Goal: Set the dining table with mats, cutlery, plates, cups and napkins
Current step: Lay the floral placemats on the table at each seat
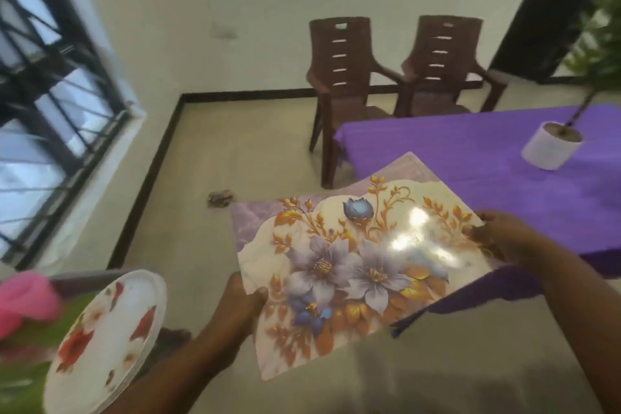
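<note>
The table [504,158], covered with a purple cloth, stands at right. Two brown chairs [386,77] stand beyond its far end. Floral mats [353,262], at least two stacked, are held in the air over the table's near corner. A stack of plates [107,343] sits at lower left. A white plant pot [551,149] stands on the cloth. The left hand [243,299] pinches the mats' near edge; the right hand [500,239] pinches the far edge.
</note>
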